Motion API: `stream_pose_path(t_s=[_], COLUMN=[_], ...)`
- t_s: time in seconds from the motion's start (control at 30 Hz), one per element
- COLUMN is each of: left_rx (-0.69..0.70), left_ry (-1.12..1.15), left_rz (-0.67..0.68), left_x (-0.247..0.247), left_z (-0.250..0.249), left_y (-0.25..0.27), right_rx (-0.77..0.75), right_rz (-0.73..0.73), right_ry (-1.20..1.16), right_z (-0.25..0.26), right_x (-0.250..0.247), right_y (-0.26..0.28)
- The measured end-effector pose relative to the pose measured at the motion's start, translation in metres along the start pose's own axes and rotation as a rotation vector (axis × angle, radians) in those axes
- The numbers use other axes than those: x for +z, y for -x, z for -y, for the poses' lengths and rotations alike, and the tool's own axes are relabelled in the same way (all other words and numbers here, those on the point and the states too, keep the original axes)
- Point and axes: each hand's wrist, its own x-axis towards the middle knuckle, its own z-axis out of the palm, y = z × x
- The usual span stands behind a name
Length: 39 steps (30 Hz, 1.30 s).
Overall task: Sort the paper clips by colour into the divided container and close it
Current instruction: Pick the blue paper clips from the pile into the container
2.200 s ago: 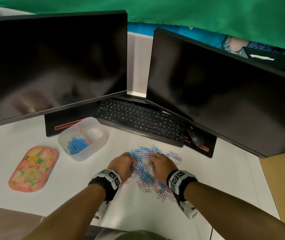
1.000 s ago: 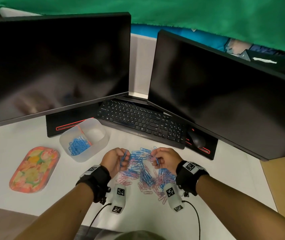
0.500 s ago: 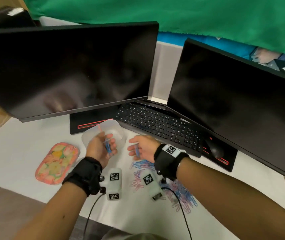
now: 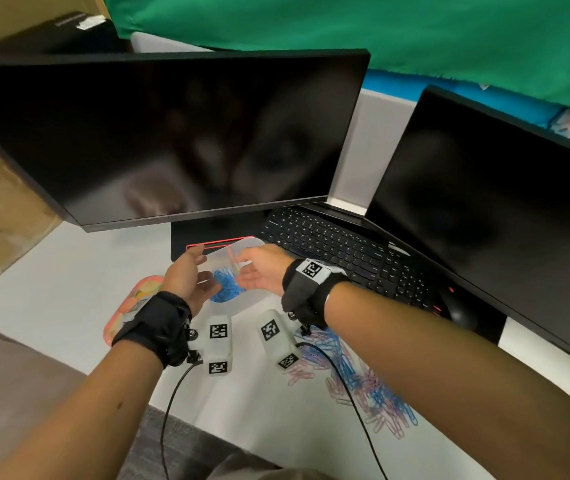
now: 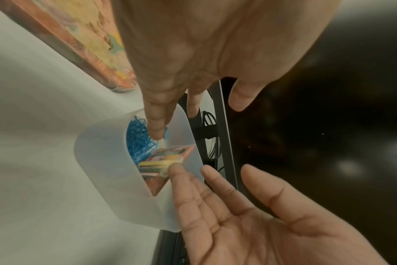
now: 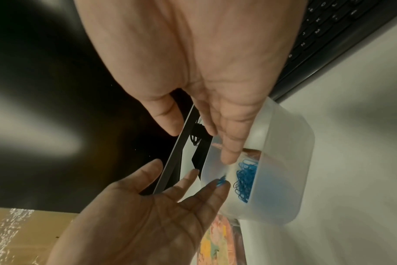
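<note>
Inside frosted plastic container (image 4: pixel 249 244): blue clips (image 4: pixel 225 284)

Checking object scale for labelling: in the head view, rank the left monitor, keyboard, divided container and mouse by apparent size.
1. left monitor
2. keyboard
3. divided container, partly hidden by hands
4. mouse

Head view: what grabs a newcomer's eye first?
Both hands, left hand and right hand, hang open, fingers spread, over the translucent container in front of the monitors. Blue clips fill one side of its pink divider. A loose pile of blue and pink clips lies on the white desk under the right forearm, and the floral lid lies left of the left wrist.
</note>
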Motion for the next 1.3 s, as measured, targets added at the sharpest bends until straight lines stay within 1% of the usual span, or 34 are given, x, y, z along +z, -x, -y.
stream_pose_path(t_s=[0.07, 0.13, 0.2, 0.23, 0.3, 0.37, 0.5, 0.57, 0.67, 0.77, 0.87, 0.93, 1.07, 1.17, 1.3], left_rx=[0.031, 0.106, 0.226, 0.301, 0.468, 0.568, 0.638, 0.684, 0.723, 0.735, 0.737, 0.718, 0.666, 0.629, 0.613], left_ry=[-0.051, -0.175, -0.345, -0.446, -0.712, -0.989, -1.348, -1.496, -1.671, -1.743, -1.753, -1.737, -1.697, -1.626, -1.522], left_rz=[-0.006, 0.020, 0.086, 0.133, 0.215, 0.297, 0.492, 0.579, 0.632, 0.619, 0.596, 0.587, 0.590, 0.572, 0.546], left_x=[0.005, 0.011, 0.021, 0.026, 0.034, 0.043, 0.057, 0.061, 0.066, 0.065, 0.061, 0.058, 0.052, 0.048, 0.048], left_z=[0.000, 0.003, 0.012, 0.019, 0.037, 0.057, 0.093, 0.111, 0.131, 0.141, 0.142, 0.140, 0.136, 0.136, 0.137], left_y=[0.003, 0.007, 0.013, 0.015, 0.018, 0.020, 0.022, 0.021, 0.020, 0.017, 0.013, 0.010, 0.005, 0.002, 0.001], right_rx=[-0.037, -0.082, -0.122, -0.136, -0.168, -0.168, -0.115, -0.126, -0.156, -0.226, -0.270, -0.255, -0.229, -0.224, -0.214], right_rz=[-0.019, -0.046, -0.092, -0.126, -0.197, -0.246, -0.267, -0.265, -0.240, -0.229, -0.302, -0.326, -0.320, -0.328, -0.345], right_ry=[-0.008, 0.083, 0.274, 0.411, 0.679, 0.823, 0.936, 0.969, 1.058, 1.166, 1.181, 1.181, 1.158, 1.131, 1.058], right_z=[-0.005, -0.016, -0.032, -0.042, -0.066, -0.090, -0.124, -0.136, -0.152, -0.164, -0.171, -0.173, -0.175, -0.175, -0.174], right_x=[-0.012, -0.031, -0.056, -0.070, -0.096, -0.114, -0.128, -0.129, -0.124, -0.119, -0.119, -0.123, -0.136, -0.143, -0.150], right_y=[0.004, 0.008, 0.019, 0.024, 0.033, 0.041, 0.052, 0.056, 0.058, 0.059, 0.058, 0.057, 0.060, 0.063, 0.065])
